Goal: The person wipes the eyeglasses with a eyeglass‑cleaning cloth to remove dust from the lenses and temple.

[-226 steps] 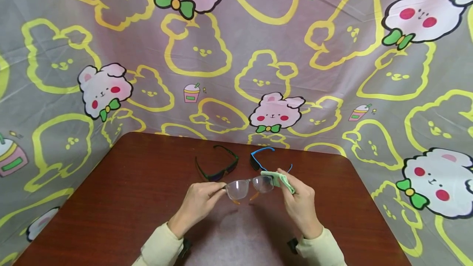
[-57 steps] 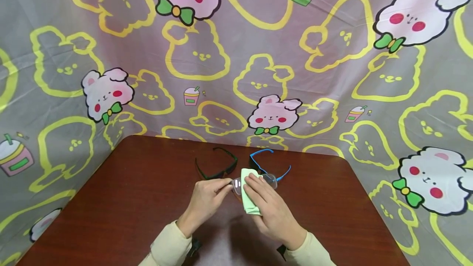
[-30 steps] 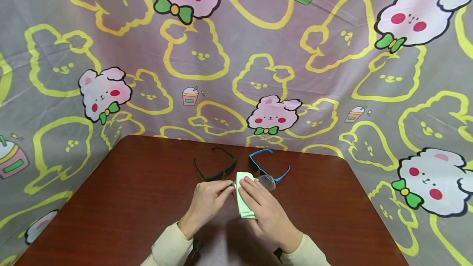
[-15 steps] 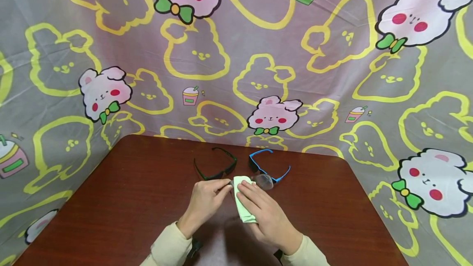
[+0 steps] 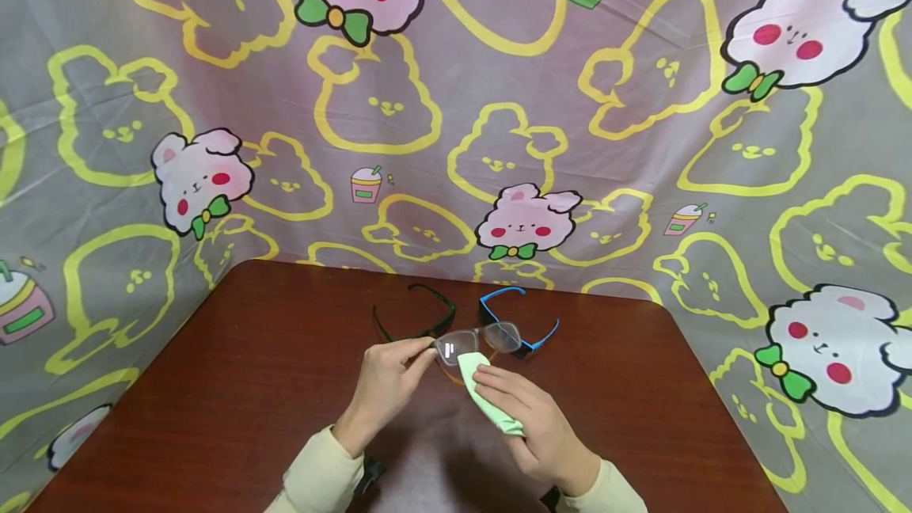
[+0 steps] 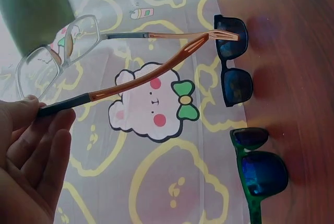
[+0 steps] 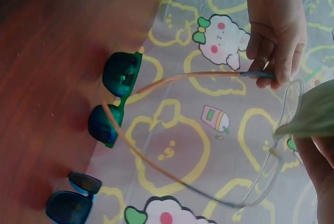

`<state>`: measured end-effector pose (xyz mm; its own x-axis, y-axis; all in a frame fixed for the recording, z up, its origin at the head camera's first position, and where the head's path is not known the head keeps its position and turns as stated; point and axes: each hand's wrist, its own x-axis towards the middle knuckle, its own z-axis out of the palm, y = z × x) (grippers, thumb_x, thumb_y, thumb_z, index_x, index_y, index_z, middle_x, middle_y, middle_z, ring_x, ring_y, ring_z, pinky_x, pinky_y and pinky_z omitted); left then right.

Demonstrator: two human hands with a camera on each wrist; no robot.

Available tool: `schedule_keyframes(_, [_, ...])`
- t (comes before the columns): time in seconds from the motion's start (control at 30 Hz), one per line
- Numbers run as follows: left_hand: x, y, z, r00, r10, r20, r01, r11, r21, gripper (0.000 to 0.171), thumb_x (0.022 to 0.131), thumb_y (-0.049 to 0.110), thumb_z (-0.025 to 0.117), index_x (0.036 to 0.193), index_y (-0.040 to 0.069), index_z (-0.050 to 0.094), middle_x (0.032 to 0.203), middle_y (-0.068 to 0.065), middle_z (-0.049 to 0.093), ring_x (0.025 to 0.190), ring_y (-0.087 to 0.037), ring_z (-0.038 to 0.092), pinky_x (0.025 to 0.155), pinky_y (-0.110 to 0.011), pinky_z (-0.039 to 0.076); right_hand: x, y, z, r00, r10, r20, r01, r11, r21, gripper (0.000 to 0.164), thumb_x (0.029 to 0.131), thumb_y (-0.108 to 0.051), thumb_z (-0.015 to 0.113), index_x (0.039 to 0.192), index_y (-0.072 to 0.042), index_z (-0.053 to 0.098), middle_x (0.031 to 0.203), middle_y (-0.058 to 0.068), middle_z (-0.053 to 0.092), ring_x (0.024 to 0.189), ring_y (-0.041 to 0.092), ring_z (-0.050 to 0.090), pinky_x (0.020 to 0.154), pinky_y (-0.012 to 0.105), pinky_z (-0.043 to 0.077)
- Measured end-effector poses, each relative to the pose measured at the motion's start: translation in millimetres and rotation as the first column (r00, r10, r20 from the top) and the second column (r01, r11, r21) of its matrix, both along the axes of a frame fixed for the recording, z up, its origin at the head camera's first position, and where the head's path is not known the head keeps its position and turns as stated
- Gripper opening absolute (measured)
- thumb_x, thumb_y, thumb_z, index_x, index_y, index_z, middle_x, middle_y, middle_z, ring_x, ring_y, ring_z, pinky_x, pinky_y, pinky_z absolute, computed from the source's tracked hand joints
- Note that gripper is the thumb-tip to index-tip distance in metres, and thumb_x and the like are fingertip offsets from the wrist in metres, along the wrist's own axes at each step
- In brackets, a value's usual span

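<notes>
A pair of eyeglasses (image 5: 503,336) with a clear frame is held up over the table. My left hand (image 5: 388,378) pinches it between thumb and index finger, at the hinge end of one temple. Both temples are unfolded, with orange-brown tips (image 6: 141,80). My right hand (image 5: 545,422) holds a folded pale green cleaning cloth (image 5: 484,394), fingers on top. The cloth's upper end overlaps the lower edge of the lens nearest my left hand in the head view. From the right wrist, the cloth (image 7: 315,112) hides part of the frame.
Behind the eyeglasses, sunglasses with a dark green frame (image 6: 263,174) and sunglasses with a blue frame (image 5: 486,312) lie on the brown table (image 5: 235,370), temples spread. A cartoon-patterned curtain (image 5: 399,125) encloses the table's back and sides.
The cloth has gone from covering the near-left lens to its lower edge, as my right hand shifted down and right. The eyeglasses rose slightly and show both lenses; my left hand keeps its pinch.
</notes>
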<state>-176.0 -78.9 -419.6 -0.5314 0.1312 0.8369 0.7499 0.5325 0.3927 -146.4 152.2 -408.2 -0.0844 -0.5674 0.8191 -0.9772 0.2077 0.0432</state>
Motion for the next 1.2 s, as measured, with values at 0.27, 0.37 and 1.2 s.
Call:
schedule_keyframes(0.27, [0.4, -10, 2.5, 1.0, 0.03, 0.002, -0.03, 0.998, 0.046, 0.017, 0.072, 0.001, 0.079, 0.089, 0.003, 0.075, 0.084, -0.005, 0.072, 0.076, -0.013, 0.069, 0.064, -0.024, 0.053, 7.5, 8, 11.1, 0.986, 0.054, 0.155, -0.031, 0.988, -0.151, 0.024, 0.092, 0.0, 0.046, 0.106, 0.009, 0.063, 0.096, 0.017, 0.063, 0.083, 0.025, 0.061, 0.076, 0.028, 0.047])
schedule_keyframes(0.37, [1.8, -13, 2.6, 1.0, 0.014, 0.006, -0.014, 0.999, 0.05, 0.018, 0.072, -0.001, 0.078, 0.089, 0.002, 0.074, 0.084, -0.006, 0.072, 0.076, -0.013, 0.068, 0.064, -0.024, 0.053, 4.2, 18, 0.4, 0.967, -0.018, 0.255, 0.064, 0.983, -0.172, 0.021, 0.087, 0.007, 0.053, 0.105, 0.005, 0.064, 0.092, 0.013, 0.064, 0.08, 0.021, 0.062, 0.072, 0.023, 0.048])
schedule_keyframes(1.2, [2.8, -17, -3.3, 0.985, -0.165, -0.042, 0.165, 0.986, 0.002, 0.017, 0.089, 0.019, 0.067, 0.094, 0.004, 0.074, 0.087, -0.004, 0.071, 0.076, -0.014, 0.068, 0.064, -0.021, 0.052, -15.6, 45, -10.1, 0.462, -0.497, 0.734, 0.735, 0.678, -0.003, 0.015, 0.087, -0.005, 0.064, 0.072, -0.008, 0.062, 0.063, -0.006, 0.049, 0.059, 0.007, 0.042, 0.053, 0.024, 0.037])
